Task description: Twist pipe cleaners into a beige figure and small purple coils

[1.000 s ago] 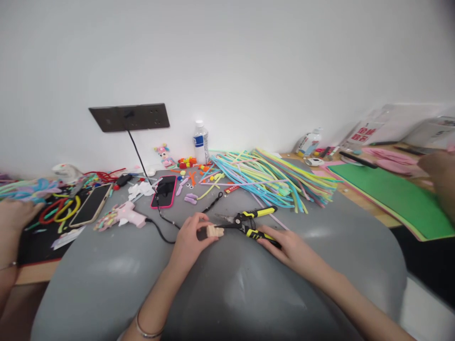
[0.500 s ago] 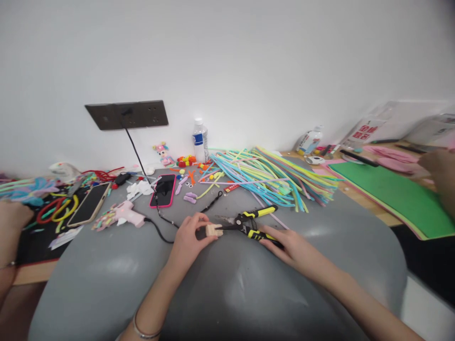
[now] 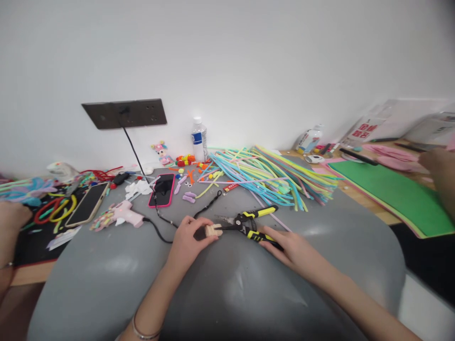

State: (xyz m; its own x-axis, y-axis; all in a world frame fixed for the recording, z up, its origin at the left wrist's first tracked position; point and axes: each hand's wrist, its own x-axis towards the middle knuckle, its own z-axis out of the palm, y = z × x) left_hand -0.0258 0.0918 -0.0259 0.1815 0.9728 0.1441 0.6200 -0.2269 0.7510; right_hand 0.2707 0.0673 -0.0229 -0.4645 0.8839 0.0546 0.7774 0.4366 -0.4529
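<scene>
Between the thumb and fingers of my left hand (image 3: 190,237) is a small pale cream piece (image 3: 213,230), ridged like a bundle of short fuzzy stems; its exact kind I cannot make out. My right hand (image 3: 284,242) is closed on the lower handle of black-and-yellow wire-stripping pliers (image 3: 245,223). The handles are spread apart, and the upper one rests free of my fingers. The lower jaw reaches to the cream piece, while the upper jaw points left above it. Both hands are low over the grey tabletop (image 3: 241,289).
A heap of pastel pipe cleaners (image 3: 273,175) lies beyond the pliers. To the left are a pink-cased phone (image 3: 161,190), a pink glue gun (image 3: 124,214) with its cord, and scissors (image 3: 57,208). A bottle (image 3: 199,139) stands by the wall. Other people's hands (image 3: 12,222) show at both sides.
The view has shifted very slightly. My hands, the pliers and the cream piece keep nearly the same position and grip.
</scene>
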